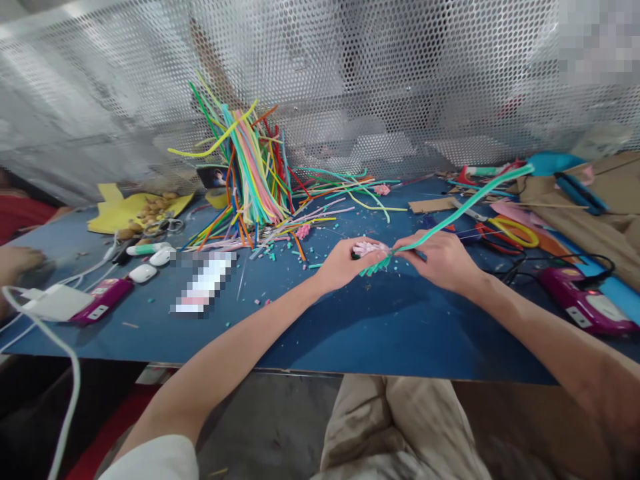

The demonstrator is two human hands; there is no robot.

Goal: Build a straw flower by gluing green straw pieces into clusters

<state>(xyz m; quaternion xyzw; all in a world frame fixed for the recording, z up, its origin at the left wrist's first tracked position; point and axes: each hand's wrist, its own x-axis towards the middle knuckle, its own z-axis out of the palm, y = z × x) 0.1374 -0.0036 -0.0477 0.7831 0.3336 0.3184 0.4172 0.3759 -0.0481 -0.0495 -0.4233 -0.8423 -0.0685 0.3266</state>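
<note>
My left hand [343, 265] is closed around a small pale pink and green tufted piece [373, 249], which looks made of short pipe cleaner lengths. Its green ends stick out below my fingers. Beside it, my right hand [443, 259] pinches a long teal pipe cleaner [465, 208] close to the tufted piece. The pipe cleaner's free length rises to the right across the back of my right hand. Whether its near end is joined to the piece is hidden by my fingertips. Short teal and pink snippets lie on the blue table [320, 333] to the left.
A tall bundle of coloured pipe cleaners [255, 173] stands against the perforated metal screen [350, 80]. At right are yellow-handled scissors [517, 230], red-handled pliers [500, 238] and a purple power strip [585, 300]. A phone [207, 283] lies at left, where another person's hand [20, 263] shows.
</note>
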